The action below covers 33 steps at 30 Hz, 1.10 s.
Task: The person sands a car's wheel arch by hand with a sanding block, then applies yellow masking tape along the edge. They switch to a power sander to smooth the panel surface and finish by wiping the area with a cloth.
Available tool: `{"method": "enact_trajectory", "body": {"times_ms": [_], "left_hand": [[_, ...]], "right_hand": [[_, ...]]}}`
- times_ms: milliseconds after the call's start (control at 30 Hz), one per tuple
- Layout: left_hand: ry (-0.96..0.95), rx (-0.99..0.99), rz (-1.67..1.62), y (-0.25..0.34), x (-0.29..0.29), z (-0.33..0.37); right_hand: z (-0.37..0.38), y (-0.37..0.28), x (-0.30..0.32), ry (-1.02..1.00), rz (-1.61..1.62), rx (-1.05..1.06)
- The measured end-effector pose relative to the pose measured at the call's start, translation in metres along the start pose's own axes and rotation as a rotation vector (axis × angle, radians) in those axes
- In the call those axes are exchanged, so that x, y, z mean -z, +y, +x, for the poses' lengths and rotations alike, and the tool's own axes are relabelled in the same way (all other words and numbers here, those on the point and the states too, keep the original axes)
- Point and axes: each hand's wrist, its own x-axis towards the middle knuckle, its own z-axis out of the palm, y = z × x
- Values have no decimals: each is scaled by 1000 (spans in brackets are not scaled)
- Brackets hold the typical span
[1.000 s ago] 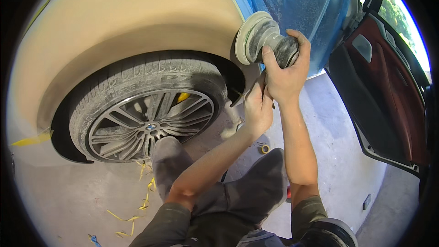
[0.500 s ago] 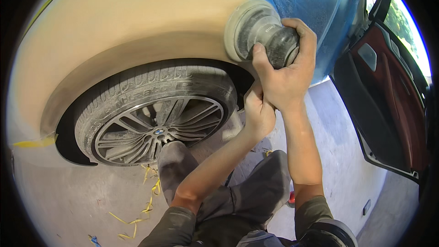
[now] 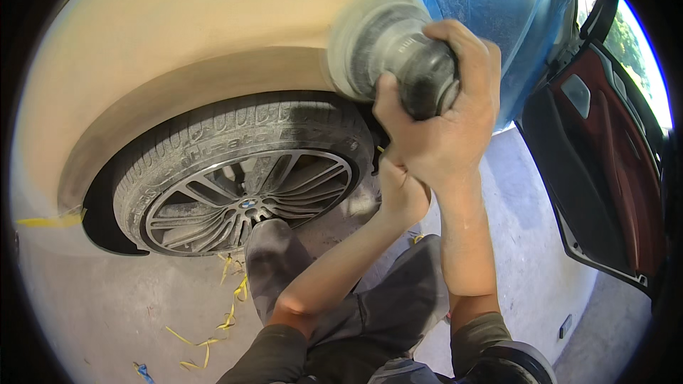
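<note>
My right hand [image 3: 455,117] is wrapped around the dark, rounded top of an orbital sander [image 3: 398,46]. The sander's pale round pad lies against the beige fender [image 3: 213,28] of a car, just above the wheel arch; the pad's edge is blurred. Directly below, my left hand [image 3: 405,195] is closed near my right wrist. Whatever its fingers grip, perhaps the sander's rear end or hose, is hidden behind my right hand. Under the arch sits a dusty tire [image 3: 235,128] on a multi-spoke wheel [image 3: 249,203].
Blue plastic sheeting [image 3: 491,14] covers the car to the right of the fender. An open car door [image 3: 605,163] with a dark red panel stands at the far right. Yellow tape scraps [image 3: 228,313] lie on the floor [image 3: 128,306]. My knees are close to the wheel.
The sander and my right hand have shifted slightly left along the fender, above the wheel arch. My left hand stays close below, its fingers still closed.
</note>
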Motion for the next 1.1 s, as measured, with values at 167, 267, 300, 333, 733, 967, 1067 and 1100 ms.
{"method": "enact_trajectory", "body": {"times_ms": [167,267,300,333,733,967,1067,1100], "left_hand": [[4,222,111,-6,-11,2],[76,189,-73,-7,-10,-3],[89,163,-208,-5,-9,-4],[93,99,-251,-3,-6,-4],[-36,-304,757,14,39,-9],[-13,196,241,-11,-6,-21],[-55,178,250,-2,-2,-28],[-50,155,262,3,1,-26]], "right_hand": [[-23,28,7,84,-48,-179],[-11,13,6,35,-31,-105],[-5,3,4,14,-13,-71],[0,-10,2,-5,19,-104],[10,-37,-16,-32,151,29],[-50,31,17,104,-19,-445],[-60,29,18,117,22,-379],[-59,25,16,108,24,-370]]}}
